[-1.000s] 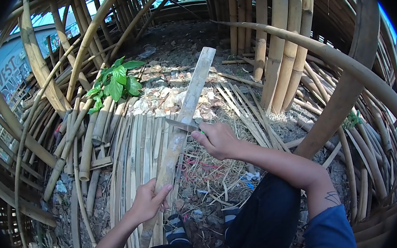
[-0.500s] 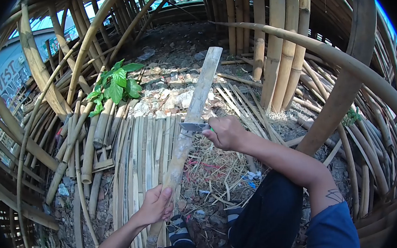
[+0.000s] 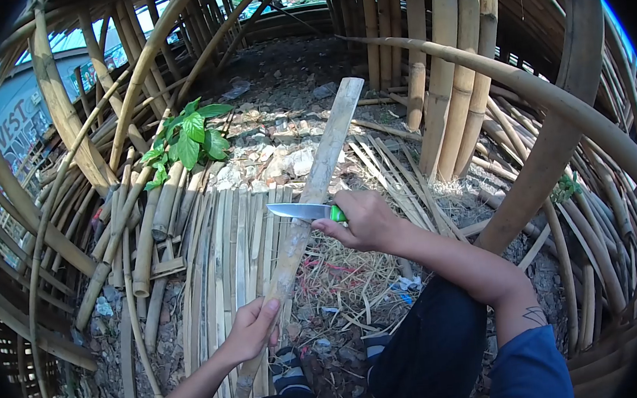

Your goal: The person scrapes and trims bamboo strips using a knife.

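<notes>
A long, flat, greyish bamboo piece (image 3: 332, 147) slants from between my legs up and away to the right. My left hand (image 3: 252, 330) is wrapped round its lower part. In my right hand (image 3: 365, 221) is a knife (image 3: 301, 211) with a bright green handle, partly covered by my fingers. The blade lies crosswise over the middle of the bamboo piece, its tip pointing left past the edge. Whether the edge bites into the surface I cannot tell. Thin split bamboo strips (image 3: 222, 259) lie side by side on the ground to the left.
Shavings (image 3: 342, 261) litter the ground right of the strips. A leafy green plant (image 3: 188, 138) grows at the left. Thick upright bamboo poles (image 3: 453, 83) stand at the back right, and a long curved pole (image 3: 526, 85) crosses the right side. More poles are stacked along both sides.
The knife has turned so its blade shows broader and reaches further left over the bamboo piece. My right hand has shifted slightly. My left hand keeps its hold.
</notes>
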Available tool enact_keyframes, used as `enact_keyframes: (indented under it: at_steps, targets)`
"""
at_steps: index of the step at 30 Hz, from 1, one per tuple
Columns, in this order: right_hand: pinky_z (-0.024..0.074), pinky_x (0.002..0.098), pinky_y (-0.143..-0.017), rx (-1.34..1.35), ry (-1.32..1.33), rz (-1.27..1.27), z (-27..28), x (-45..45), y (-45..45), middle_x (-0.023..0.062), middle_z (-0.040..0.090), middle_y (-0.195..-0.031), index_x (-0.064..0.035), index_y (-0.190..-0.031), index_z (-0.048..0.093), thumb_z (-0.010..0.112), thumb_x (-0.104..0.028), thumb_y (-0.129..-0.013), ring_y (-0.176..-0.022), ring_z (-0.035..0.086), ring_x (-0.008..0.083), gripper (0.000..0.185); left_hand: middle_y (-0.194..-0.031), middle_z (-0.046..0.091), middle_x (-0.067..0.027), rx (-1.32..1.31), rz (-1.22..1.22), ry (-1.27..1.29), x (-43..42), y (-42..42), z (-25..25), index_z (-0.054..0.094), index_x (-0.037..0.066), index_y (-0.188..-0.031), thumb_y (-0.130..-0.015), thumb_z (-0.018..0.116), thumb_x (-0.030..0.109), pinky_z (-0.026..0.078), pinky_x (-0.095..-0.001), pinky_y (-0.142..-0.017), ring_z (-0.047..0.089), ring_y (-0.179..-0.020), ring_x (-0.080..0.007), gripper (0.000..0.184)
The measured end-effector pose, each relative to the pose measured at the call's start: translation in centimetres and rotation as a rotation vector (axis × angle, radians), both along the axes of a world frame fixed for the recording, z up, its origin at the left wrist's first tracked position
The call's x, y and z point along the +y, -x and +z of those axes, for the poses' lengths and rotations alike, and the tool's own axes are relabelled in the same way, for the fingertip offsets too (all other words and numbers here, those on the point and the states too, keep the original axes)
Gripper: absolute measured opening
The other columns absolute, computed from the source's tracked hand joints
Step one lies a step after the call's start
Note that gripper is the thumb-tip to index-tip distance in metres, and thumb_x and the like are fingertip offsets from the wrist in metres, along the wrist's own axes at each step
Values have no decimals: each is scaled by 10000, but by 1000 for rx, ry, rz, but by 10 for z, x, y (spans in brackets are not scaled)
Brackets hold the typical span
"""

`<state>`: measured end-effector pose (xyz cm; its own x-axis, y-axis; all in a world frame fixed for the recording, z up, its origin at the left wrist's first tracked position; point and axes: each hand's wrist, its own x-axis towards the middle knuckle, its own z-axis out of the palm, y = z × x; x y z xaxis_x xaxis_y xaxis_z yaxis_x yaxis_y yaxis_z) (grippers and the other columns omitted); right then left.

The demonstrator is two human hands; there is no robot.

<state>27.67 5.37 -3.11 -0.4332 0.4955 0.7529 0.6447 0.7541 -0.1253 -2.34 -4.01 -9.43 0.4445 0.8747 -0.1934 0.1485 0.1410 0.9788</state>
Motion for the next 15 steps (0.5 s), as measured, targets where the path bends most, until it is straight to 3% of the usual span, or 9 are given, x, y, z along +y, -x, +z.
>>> enact_keyframes:
  at_steps: [7,11,14,15]
  targets:
    - [445,397,-441,35,-134,8,3,-1,4,106,544,-569,-46,-759,550,650,-453,-940,-479,587,278,456,-591,516,-22,85,133,-25,1,-4,5,521,32,-906,-1073,447,405,444,-260,-489,519,-485,-108,416]
    - [439,406,-431,-23,-9,-25,-20,5,3,111,544,-571,-52,-766,542,620,-445,-958,-467,583,283,445,-559,483,-11,164,173,-21,-2,-5,14,512,45,-879,-1076,432,409,445,-263,-476,513,-473,-111,422]
    - [439,410,-419,-28,-9,-26,-22,5,10,120,553,-573,-60,-738,535,587,-445,-974,-460,588,285,454,-569,515,-28,198,157,-67,-2,-1,4,557,11,-911,-1061,464,435,429,-267,-468,506,-481,-94,459]
    - [446,406,-418,-58,-25,-42,-19,4,10,114,560,-570,-62,-725,538,585,-452,-973,-455,592,283,465,-624,543,-19,257,126,-202,-1,-2,1,576,-1,-961,-1051,493,434,434,-259,-506,505,-531,-77,453]
